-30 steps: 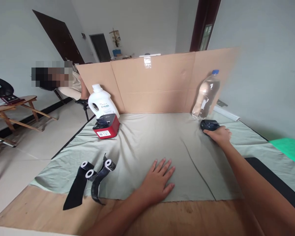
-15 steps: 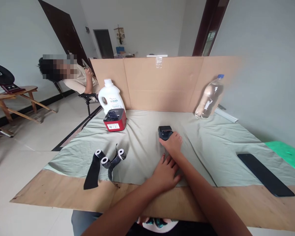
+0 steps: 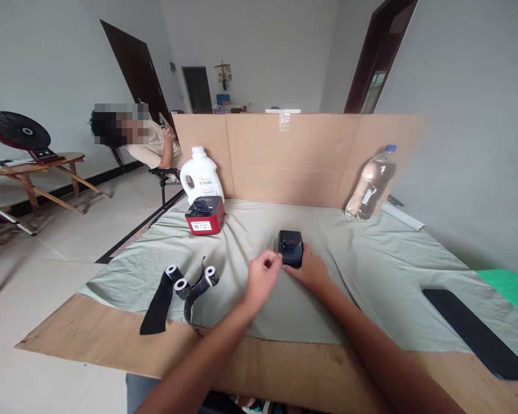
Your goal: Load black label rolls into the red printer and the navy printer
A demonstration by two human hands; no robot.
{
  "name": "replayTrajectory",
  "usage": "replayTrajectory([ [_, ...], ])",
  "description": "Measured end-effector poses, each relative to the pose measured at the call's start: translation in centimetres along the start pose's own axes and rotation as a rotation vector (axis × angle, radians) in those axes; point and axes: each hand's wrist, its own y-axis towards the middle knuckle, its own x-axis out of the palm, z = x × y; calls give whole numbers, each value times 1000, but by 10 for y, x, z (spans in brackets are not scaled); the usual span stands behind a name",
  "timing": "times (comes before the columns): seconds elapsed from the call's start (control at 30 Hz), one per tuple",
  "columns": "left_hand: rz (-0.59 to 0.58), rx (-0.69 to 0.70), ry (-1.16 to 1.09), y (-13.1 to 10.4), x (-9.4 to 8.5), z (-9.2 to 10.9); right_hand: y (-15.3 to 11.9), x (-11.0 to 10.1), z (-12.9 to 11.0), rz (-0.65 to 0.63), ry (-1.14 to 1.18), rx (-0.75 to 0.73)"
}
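A small black device (image 3: pixel 290 248) rests on the pale green cloth in the middle of the table. My right hand (image 3: pixel 309 267) grips its right side and near edge, thumb in front. Beside its left edge is my left hand (image 3: pixel 263 276), fingers curled together; whether something small is between them is hidden. A red and black box-shaped device (image 3: pixel 205 216) stands farther back to the left. Rolls with black strips (image 3: pixel 181 286) lie at the left front of the cloth.
A white jug (image 3: pixel 202 175) stands behind the red device, before a cardboard panel (image 3: pixel 285 161). A clear bottle (image 3: pixel 371 184) leans at the right back. A long black object (image 3: pixel 475 333) lies at right. A seated person (image 3: pixel 155 141) is beyond the table.
My left hand has lifted from the cloth and moved up and left to the black device, its fingers now curled. My right hand has shifted to the device's right side. The view has tilted slightly.
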Motion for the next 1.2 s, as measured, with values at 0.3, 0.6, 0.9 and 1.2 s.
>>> replayTrajectory([
  [0.3,-244,-476,-105,132,6,-24,-2,2,9,37,-6,-42],
  [0.6,-325,-514,-197,134,9,-39,0,1,9,31,2,-20],
  [0.9,-291,-550,-197,135,14,-42,1,4,11,23,25,-30],
  [1.2,-318,-553,-189,134,12,-36,2,5,11,22,18,-13],
])
